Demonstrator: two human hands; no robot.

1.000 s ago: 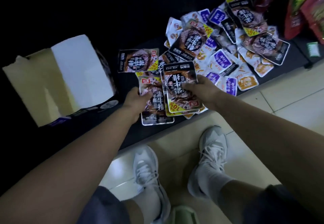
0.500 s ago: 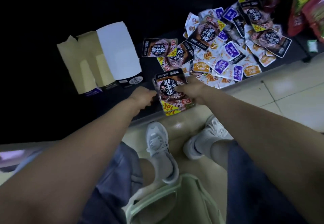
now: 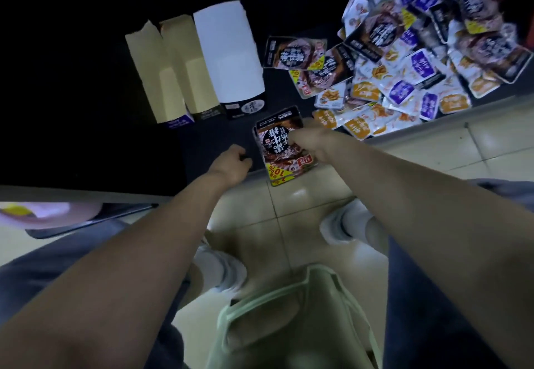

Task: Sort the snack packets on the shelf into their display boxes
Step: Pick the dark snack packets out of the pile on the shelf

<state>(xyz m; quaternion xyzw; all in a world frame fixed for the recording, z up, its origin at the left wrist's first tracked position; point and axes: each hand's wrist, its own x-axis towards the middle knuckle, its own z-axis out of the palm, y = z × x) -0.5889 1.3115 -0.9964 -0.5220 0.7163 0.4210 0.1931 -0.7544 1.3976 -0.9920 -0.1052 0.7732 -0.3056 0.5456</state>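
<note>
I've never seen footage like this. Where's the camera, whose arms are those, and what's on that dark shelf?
There is no machine here: a person wears one wide-angle camera on the head, looking down, so you see their own arms and shoes. The right hand grips a small stack of dark snack packets at the edge of the shelf. The left hand is beside it, fingers curled, holding nothing visible. Three open display boxes stand on the shelf to the left; a loose pile of packets, dark, purple and orange, lies to the right.
</note>
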